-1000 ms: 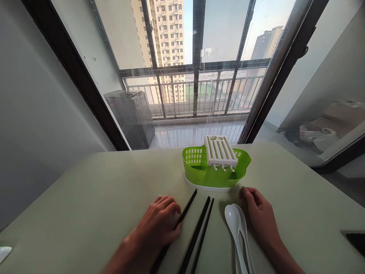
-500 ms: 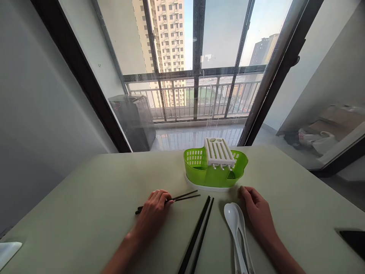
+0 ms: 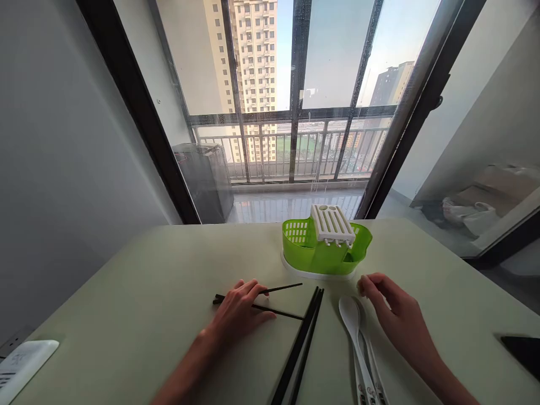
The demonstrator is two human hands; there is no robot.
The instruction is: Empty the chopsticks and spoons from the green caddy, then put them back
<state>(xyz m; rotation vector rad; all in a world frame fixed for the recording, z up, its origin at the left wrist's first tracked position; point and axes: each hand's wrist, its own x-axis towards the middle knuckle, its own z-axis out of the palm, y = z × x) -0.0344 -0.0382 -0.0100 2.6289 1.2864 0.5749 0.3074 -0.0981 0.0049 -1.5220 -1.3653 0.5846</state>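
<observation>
— What's on your side of the pale green tabletop [image 3: 126, 292], starting from the left?

— At the left edge, near the corner closest to me, lies a flat white device with printed markings [image 3: 23, 365], well apart from anything I'm touching. Then comes my left hand [image 3: 238, 312], palm down, fingers [image 3: 253, 289] curled narrow over a loose pair of thin black chopsticks [image 3: 280, 289]. The two sticks splay apart in a V toward the right; I'm pressing them to the surface more than gripping them.

— What worries you there?

— They're thin and lie flat. If my fingertips pinch only one, I think the other could roll or skid away. Their free ends also point at a second pair of black chopsticks [image 3: 301, 343], which runs diagonally toward the near edge; a careless sweep might knock that pair askew.

— And further right?

— Two white plastic soup spoons [image 3: 358, 337], stacked, bowls pointing away from me. My right hand [image 3: 400, 320] hovers just beside them, fingers loosely bent, holding nothing. Brushing the handles could split the stack.

— Beyond that?

— A lime-green slotted plastic cutlery drainer with a white insert [image 3: 327, 244] stands toward the far edge. It looks light, so a bump might slide it. A dark flat object [image 3: 523, 351] sits at the right edge.
</observation>
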